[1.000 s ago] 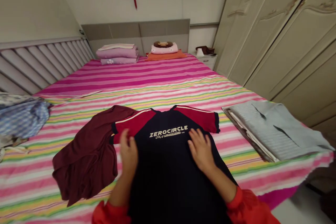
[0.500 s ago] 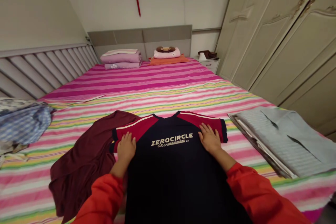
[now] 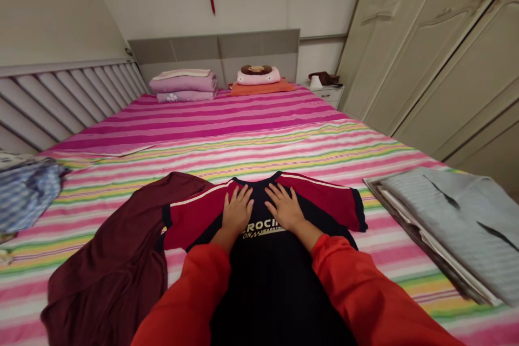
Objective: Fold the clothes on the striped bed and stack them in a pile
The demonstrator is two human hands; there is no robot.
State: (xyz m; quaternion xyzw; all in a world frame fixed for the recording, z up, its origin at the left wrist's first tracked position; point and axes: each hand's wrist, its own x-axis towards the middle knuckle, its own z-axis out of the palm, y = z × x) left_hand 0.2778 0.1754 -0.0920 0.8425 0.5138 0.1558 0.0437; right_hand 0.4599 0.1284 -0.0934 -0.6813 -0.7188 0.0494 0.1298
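On the striped bed (image 3: pixel 259 146), a dark T-shirt (image 3: pixel 279 286) lies laid out, overlapping a maroon garment (image 3: pixel 113 259) with one red sleeve (image 3: pixel 198 206).
Left hand (image 3: pixel 237 210) and right hand (image 3: pixel 286 208) rest palm-down near its collar (image 3: pixel 258 183), fingers spread, pinching nothing; smoothing seems the step in hand, and the next move likely calls for keeping the T-shirt flat.

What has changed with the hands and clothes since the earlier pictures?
The bare left hand and bare right hand moved inward, from either side of the cream lettering to just below the collar of the navy-and-red T-shirt. Neither grips anything. The maroon cloth garment and folded light-blue striped cloth stack appear unmoved.
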